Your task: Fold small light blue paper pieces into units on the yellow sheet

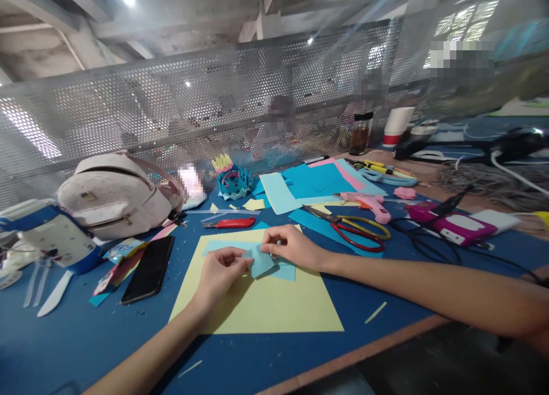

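Between both hands is a small light-blue piece of paper (261,263), held above a yellow sheet (266,309). My left hand (223,266) pinches its left edge between thumb and fingers. At its upper right, my right hand (289,245) grips the paper with bent fingers. Beneath the hands, more light-blue paper (286,272) lies on the yellow sheet, partly covered. Behind them rest a red utility knife (235,223) and red-and-yellow-handled scissors (358,232).
A phone (148,269) and a white backpack (115,200) are on the left. Blue folded paper petals (234,182) stand at the back. A pink glue gun (369,205), a magenta power strip (454,222) and black cables lie on the right. A perforated metal screen (171,109) borders the table.
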`<state>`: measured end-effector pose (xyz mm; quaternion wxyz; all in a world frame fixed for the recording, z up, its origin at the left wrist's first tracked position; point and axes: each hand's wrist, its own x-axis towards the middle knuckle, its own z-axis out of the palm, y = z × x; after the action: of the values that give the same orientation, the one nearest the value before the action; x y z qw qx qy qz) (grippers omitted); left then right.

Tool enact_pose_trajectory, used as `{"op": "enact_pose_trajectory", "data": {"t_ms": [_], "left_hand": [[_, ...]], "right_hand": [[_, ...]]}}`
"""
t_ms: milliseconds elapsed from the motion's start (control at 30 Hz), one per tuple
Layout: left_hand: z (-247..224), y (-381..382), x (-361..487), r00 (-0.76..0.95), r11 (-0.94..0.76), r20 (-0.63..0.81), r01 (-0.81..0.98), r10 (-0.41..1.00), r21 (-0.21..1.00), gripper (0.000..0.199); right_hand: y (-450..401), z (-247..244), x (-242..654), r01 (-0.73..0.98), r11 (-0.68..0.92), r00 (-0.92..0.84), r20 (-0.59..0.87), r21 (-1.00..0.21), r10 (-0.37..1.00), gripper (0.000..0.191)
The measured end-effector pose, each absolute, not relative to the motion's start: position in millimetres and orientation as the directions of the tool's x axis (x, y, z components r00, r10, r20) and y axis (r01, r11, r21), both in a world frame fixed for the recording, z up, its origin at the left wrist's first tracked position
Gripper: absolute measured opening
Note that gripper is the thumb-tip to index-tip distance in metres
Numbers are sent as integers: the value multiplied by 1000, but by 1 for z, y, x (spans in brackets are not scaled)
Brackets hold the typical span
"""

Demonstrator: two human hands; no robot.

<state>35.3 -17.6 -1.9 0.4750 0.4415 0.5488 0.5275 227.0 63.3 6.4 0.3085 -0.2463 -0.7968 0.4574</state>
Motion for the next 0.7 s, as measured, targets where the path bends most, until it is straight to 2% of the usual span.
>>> {"op": "enact_pose_trajectory", "data": {"t_ms": [133, 533, 600, 700], "left_hand": [[-5, -17, 36, -133, 55, -48, 43, 990, 998, 31], [-6, -16, 34, -112, -30, 47, 148, 993, 988, 26], [-5, -17, 33, -131, -91, 114, 171, 985, 981, 22], [-1, -20, 29, -139, -229, 264, 227, 954, 947, 12]], "right_hand": [[64, 6, 227, 100, 462, -728, 251, -881, 638, 35], [58, 11, 229, 109, 509, -683, 308, -854, 663, 35], [58, 10, 229, 68, 459, -674, 298, -886, 676, 37], [60, 7, 229, -6, 296, -717, 211, -955, 664, 43]]}}
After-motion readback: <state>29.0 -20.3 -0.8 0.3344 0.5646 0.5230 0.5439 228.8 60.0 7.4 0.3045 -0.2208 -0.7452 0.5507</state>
